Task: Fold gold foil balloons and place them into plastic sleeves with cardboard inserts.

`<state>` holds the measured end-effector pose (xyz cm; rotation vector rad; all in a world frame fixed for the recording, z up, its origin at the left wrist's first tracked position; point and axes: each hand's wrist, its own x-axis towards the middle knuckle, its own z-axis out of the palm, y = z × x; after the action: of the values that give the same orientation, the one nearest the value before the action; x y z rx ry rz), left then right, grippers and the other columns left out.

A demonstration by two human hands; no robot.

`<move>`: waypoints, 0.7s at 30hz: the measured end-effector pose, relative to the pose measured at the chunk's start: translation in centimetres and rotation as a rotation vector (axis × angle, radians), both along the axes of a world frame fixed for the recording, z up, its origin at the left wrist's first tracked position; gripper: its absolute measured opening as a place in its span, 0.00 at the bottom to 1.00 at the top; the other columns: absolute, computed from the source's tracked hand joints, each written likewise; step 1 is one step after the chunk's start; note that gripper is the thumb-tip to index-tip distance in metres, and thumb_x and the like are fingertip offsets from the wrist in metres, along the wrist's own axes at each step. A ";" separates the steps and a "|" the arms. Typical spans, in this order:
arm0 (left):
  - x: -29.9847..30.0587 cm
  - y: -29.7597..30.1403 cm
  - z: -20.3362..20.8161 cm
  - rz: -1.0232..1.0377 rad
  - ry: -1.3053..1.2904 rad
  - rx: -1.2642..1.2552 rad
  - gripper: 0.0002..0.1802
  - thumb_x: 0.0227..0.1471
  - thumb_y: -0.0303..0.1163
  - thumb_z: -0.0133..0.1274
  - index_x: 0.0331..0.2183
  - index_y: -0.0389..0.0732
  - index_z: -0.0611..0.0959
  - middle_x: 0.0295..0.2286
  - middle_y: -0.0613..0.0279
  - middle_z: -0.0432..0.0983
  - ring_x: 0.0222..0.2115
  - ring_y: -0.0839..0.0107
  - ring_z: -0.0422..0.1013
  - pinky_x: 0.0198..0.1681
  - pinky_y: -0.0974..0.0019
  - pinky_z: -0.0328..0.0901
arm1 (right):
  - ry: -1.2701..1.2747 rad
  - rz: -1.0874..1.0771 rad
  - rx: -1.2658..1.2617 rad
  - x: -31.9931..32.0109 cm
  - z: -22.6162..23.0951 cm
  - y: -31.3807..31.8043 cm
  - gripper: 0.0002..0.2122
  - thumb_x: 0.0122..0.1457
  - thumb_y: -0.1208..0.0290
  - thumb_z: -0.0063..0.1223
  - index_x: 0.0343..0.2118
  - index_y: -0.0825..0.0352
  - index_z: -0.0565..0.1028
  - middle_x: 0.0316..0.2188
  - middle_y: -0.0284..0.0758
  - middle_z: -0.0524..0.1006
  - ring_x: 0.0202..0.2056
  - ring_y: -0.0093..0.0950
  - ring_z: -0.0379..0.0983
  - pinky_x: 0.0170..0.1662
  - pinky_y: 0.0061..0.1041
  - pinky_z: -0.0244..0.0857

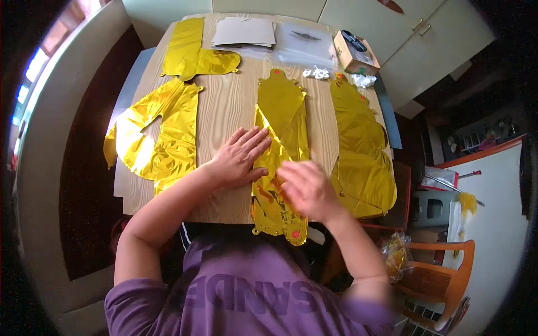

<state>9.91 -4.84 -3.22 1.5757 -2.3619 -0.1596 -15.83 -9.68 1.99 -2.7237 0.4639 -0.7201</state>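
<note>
Middle foil piece (282, 106) sits on the counter (224, 106) between the left foil piece (178, 126) and right foil piece (364, 148), card stack (244, 33) behind-left, box (357, 63) at back right.

Under the left grip (235, 159) and right grip (308, 189), pale wood-grain counter (224, 101). Beyond both, pale cabinets (400, 47) with brass handles (421, 26). Far left of the left grip, bright light at a window (36, 65), with dark brown panel (89, 162) nearer. Off right of the right grip, wooden chair (462, 263).
</note>
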 end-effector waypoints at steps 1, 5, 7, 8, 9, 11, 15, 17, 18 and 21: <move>0.0 -0.1 0.0 -0.007 -0.017 -0.009 0.46 0.58 0.57 0.49 0.66 0.38 0.57 0.67 0.47 0.49 0.67 0.50 0.46 0.68 0.43 0.40 | 0.004 0.036 0.016 0.9 -0.1 1.4 0.14 0.59 0.68 0.56 0.46 0.67 0.77 0.46 0.38 0.76 0.46 0.35 0.72 0.52 0.35 0.64; -0.2 0.1 0.3 -0.005 0.005 -0.004 0.46 0.57 0.56 0.50 0.66 0.38 0.58 0.66 0.48 0.49 0.67 0.50 0.46 0.68 0.44 0.40 | 0.130 0.057 -0.036 3.4 -2.3 5.3 0.18 0.53 0.67 0.60 0.47 0.68 0.76 0.45 0.35 0.74 0.42 0.34 0.69 0.47 0.34 0.63; -0.2 0.0 0.4 0.001 0.005 -0.005 0.45 0.57 0.56 0.50 0.65 0.38 0.59 0.66 0.48 0.50 0.67 0.51 0.46 0.69 0.44 0.40 | 0.178 0.047 -0.078 3.7 -2.9 6.2 0.20 0.51 0.67 0.61 0.47 0.71 0.75 0.45 0.36 0.73 0.41 0.34 0.66 0.46 0.33 0.63; -0.1 -0.1 0.3 0.001 -0.006 -0.026 0.45 0.57 0.56 0.49 0.65 0.37 0.60 0.65 0.48 0.52 0.67 0.51 0.48 0.68 0.45 0.41 | 0.160 0.042 -0.092 3.6 -3.1 6.6 0.20 0.51 0.67 0.61 0.47 0.71 0.75 0.45 0.37 0.73 0.41 0.34 0.67 0.46 0.33 0.63; 0.1 -0.4 0.1 0.004 -0.016 -0.052 0.44 0.57 0.57 0.49 0.64 0.36 0.61 0.65 0.48 0.54 0.66 0.52 0.49 0.68 0.45 0.43 | 0.143 0.037 -0.110 3.6 -3.2 7.0 0.20 0.51 0.67 0.61 0.47 0.72 0.75 0.45 0.38 0.73 0.41 0.34 0.67 0.46 0.33 0.63; 0.7 -1.1 -0.3 0.008 -0.015 -0.079 0.43 0.57 0.57 0.49 0.63 0.36 0.63 0.64 0.48 0.56 0.66 0.53 0.51 0.67 0.46 0.44 | 0.129 0.029 -0.131 3.6 -3.1 7.6 0.20 0.52 0.69 0.60 0.47 0.73 0.76 0.46 0.40 0.73 0.41 0.35 0.67 0.47 0.33 0.64; 2.2 -3.5 -0.8 0.013 0.021 -0.059 0.43 0.57 0.54 0.51 0.64 0.37 0.61 0.65 0.49 0.54 0.66 0.54 0.50 0.68 0.46 0.43 | 0.053 -0.041 -0.028 3.8 -2.9 7.8 0.19 0.54 0.68 0.59 0.47 0.75 0.75 0.46 0.40 0.73 0.41 0.35 0.67 0.47 0.33 0.64; 2.5 -4.2 -0.8 0.011 0.015 -0.052 0.43 0.57 0.53 0.52 0.64 0.38 0.61 0.65 0.50 0.53 0.66 0.54 0.50 0.68 0.46 0.43 | 0.051 -0.109 -0.025 4.0 -2.7 7.7 0.20 0.52 0.70 0.60 0.47 0.74 0.75 0.47 0.41 0.73 0.41 0.36 0.67 0.49 0.33 0.65; 2.5 -4.5 -0.6 0.007 0.001 -0.060 0.42 0.57 0.52 0.52 0.64 0.38 0.61 0.65 0.50 0.53 0.66 0.54 0.50 0.68 0.46 0.44 | 0.082 -0.109 -0.033 4.0 -2.8 7.7 0.20 0.52 0.70 0.60 0.47 0.74 0.75 0.47 0.41 0.73 0.41 0.36 0.67 0.48 0.33 0.65; 2.7 -5.8 -0.2 0.028 -0.027 -0.019 0.40 0.58 0.50 0.52 0.64 0.39 0.62 0.65 0.51 0.55 0.66 0.56 0.51 0.68 0.47 0.45 | 0.169 -0.120 -0.062 4.2 -3.3 8.0 0.20 0.52 0.69 0.61 0.47 0.75 0.75 0.47 0.41 0.73 0.41 0.35 0.67 0.47 0.32 0.66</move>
<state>12.61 -10.67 -3.38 1.6109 -2.3532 -0.1108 -11.67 -1.64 -1.32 -2.8481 0.6590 -0.5437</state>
